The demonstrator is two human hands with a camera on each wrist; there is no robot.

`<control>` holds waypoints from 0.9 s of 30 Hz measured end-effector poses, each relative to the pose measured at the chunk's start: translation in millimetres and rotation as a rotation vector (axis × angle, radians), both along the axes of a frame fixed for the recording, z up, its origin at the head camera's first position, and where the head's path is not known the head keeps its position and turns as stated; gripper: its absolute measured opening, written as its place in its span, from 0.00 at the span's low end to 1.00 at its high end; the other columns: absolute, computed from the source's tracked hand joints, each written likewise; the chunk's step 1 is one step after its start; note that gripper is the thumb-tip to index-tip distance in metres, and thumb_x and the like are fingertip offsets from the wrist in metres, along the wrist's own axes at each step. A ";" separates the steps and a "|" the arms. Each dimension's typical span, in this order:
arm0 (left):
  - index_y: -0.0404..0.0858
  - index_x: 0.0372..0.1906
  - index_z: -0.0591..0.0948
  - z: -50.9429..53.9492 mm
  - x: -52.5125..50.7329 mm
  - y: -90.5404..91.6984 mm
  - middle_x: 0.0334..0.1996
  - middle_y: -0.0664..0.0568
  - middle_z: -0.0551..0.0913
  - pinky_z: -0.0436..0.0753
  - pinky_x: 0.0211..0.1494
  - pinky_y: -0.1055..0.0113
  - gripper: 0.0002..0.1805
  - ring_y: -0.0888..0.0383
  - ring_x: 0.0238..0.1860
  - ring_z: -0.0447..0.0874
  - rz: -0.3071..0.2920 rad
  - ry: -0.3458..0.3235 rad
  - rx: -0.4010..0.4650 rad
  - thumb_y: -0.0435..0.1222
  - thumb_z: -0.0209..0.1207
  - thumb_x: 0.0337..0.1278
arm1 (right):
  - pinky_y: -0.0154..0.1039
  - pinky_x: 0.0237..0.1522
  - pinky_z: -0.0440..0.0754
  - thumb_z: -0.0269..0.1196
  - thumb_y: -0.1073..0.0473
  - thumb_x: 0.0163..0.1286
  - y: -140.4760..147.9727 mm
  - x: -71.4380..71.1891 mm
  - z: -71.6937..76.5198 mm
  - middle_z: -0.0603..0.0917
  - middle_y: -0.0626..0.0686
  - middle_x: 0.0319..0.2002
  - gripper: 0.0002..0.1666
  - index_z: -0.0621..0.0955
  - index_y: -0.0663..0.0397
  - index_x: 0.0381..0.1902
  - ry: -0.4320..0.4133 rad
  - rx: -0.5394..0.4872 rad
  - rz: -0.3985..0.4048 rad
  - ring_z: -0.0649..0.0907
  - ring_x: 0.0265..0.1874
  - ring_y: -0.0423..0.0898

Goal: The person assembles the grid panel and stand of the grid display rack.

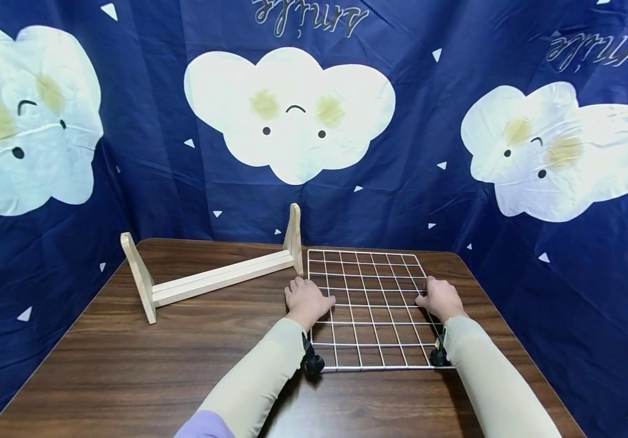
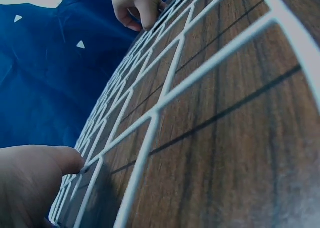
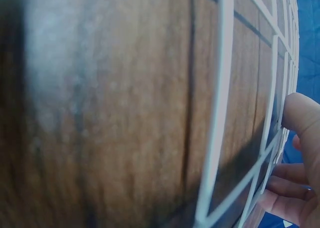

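Note:
A white wire grid panel (image 1: pixel 369 306) (image 2: pixel 156 110) (image 3: pixel 221 88) lies on the brown wood-grain table, right of centre in the head view. My left hand (image 1: pixel 308 301) (image 2: pixel 35 180) grips its left edge, the thumb over the wires and the fingers along the outer side. At the opposite edge my right hand (image 1: pixel 441 298) (image 2: pixel 137 5) (image 3: pixel 300 153) holds the panel between thumb and curled fingers, seen closely in the right wrist view. The left hand's fingertips are hidden in the left wrist view.
A pale wooden stand (image 1: pixel 223 280), two uprights joined by a double slat, stands at the back left, its right upright close to the panel's far left corner. Dark blue curtains (image 1: pixel 428 201) with white clouds hang round the table (image 1: pixel 144 365) on three sides.

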State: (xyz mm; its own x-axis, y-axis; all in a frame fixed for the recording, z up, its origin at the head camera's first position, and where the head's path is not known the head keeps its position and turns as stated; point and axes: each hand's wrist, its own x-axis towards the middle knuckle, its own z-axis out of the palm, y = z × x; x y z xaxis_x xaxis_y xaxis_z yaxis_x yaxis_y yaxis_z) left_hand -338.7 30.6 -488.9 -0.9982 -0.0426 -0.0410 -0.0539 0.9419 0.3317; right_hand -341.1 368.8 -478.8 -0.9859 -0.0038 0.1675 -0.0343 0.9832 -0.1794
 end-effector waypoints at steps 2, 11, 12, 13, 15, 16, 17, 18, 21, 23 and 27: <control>0.25 0.71 0.66 0.2 -0.6 -0.2 0.71 0.30 0.63 0.57 0.74 0.43 0.56 0.37 0.73 0.60 0.002 -0.005 -0.008 0.66 0.61 0.53 | 0.59 0.35 0.80 0.69 0.56 0.48 -0.4 0.1 0.1 0.84 0.62 0.27 0.18 0.75 0.60 0.32 -0.005 -0.005 0.001 0.83 0.28 0.64; 0.23 0.68 0.69 4.0 -0.9 1.6 0.66 0.30 0.68 0.60 0.72 0.44 0.57 0.36 0.69 0.65 0.018 0.011 -0.028 0.66 0.64 0.49 | 0.59 0.36 0.80 0.68 0.56 0.48 -1.8 -1.3 -0.2 0.84 0.62 0.28 0.18 0.75 0.59 0.33 -0.009 -0.026 -0.018 0.83 0.29 0.64; 0.23 0.67 0.69 4.0 -1.3 1.7 0.66 0.30 0.68 0.61 0.72 0.45 0.56 0.37 0.68 0.66 0.020 0.010 -0.026 0.66 0.65 0.48 | 0.59 0.36 0.80 0.69 0.56 0.48 -2.2 -1.2 -0.3 0.84 0.63 0.28 0.18 0.75 0.59 0.33 -0.008 -0.027 -0.021 0.83 0.29 0.64; 0.22 0.67 0.69 4.5 -2.0 2.1 0.66 0.30 0.68 0.61 0.72 0.45 0.56 0.37 0.68 0.66 0.021 0.010 -0.025 0.65 0.66 0.48 | 0.59 0.36 0.80 0.69 0.56 0.48 -2.4 -1.2 0.1 0.84 0.63 0.28 0.18 0.75 0.59 0.33 -0.006 -0.025 -0.025 0.83 0.29 0.65; 0.21 0.67 0.69 5.2 -3.7 2.6 0.65 0.30 0.69 0.61 0.72 0.45 0.57 0.36 0.68 0.66 0.022 0.006 -0.026 0.65 0.66 0.47 | 0.59 0.35 0.80 0.69 0.56 0.48 -3.1 -0.8 0.8 0.84 0.64 0.28 0.19 0.74 0.60 0.33 -0.005 -0.023 -0.034 0.83 0.29 0.66; 0.21 0.67 0.69 5.7 -4.2 2.7 0.65 0.29 0.69 0.62 0.72 0.45 0.57 0.36 0.68 0.66 0.021 0.007 -0.028 0.64 0.67 0.46 | 0.60 0.35 0.80 0.69 0.56 0.48 -3.6 -0.6 1.0 0.84 0.65 0.28 0.20 0.74 0.61 0.34 -0.005 -0.022 -0.038 0.83 0.29 0.66; 0.20 0.66 0.69 6.0 -4.8 2.9 0.64 0.29 0.70 0.62 0.72 0.45 0.57 0.36 0.67 0.67 0.020 0.007 -0.032 0.64 0.67 0.46 | 0.60 0.35 0.80 0.69 0.56 0.48 -4.2 -0.4 1.1 0.83 0.66 0.29 0.21 0.74 0.63 0.35 -0.009 -0.019 -0.041 0.83 0.29 0.67; 0.20 0.66 0.69 6.5 -5.1 3.1 0.64 0.29 0.70 0.62 0.72 0.45 0.57 0.35 0.68 0.67 0.017 0.004 -0.039 0.64 0.67 0.46 | 0.61 0.34 0.80 0.68 0.56 0.49 -5.0 -0.2 1.0 0.83 0.68 0.29 0.22 0.73 0.64 0.36 -0.012 -0.015 -0.043 0.83 0.30 0.68; 0.20 0.65 0.71 6.3 -7.0 3.8 0.62 0.28 0.72 0.63 0.71 0.44 0.57 0.35 0.67 0.68 0.014 0.005 -0.055 0.64 0.68 0.44 | 0.62 0.35 0.80 0.68 0.55 0.50 -6.5 -0.6 0.4 0.83 0.72 0.32 0.26 0.73 0.69 0.40 -0.031 -0.005 -0.055 0.83 0.32 0.70; 0.21 0.64 0.72 6.9 -8.0 4.3 0.60 0.29 0.73 0.64 0.71 0.44 0.56 0.35 0.66 0.69 0.014 0.004 -0.065 0.65 0.68 0.44 | 0.62 0.36 0.80 0.68 0.55 0.51 -6.3 -1.4 0.3 0.83 0.73 0.33 0.28 0.72 0.71 0.42 -0.050 -0.003 -0.065 0.83 0.33 0.71; 0.24 0.62 0.74 9.5 -10.0 5.7 0.56 0.32 0.77 0.65 0.70 0.44 0.54 0.39 0.62 0.73 0.006 0.008 -0.070 0.65 0.68 0.43 | 0.62 0.38 0.80 0.69 0.55 0.51 -4.7 -2.1 2.4 0.83 0.75 0.36 0.31 0.72 0.72 0.45 -0.096 -0.013 -0.090 0.83 0.36 0.71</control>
State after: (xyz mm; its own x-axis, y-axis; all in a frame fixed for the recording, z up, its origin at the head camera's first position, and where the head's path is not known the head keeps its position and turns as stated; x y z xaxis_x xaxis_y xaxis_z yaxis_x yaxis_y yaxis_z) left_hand -348.7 36.4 -479.4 -0.9983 -0.0507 -0.0302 -0.0569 0.9624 0.2657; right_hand -343.2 364.1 -476.5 -0.9936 0.0872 0.0721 0.0721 0.9790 -0.1905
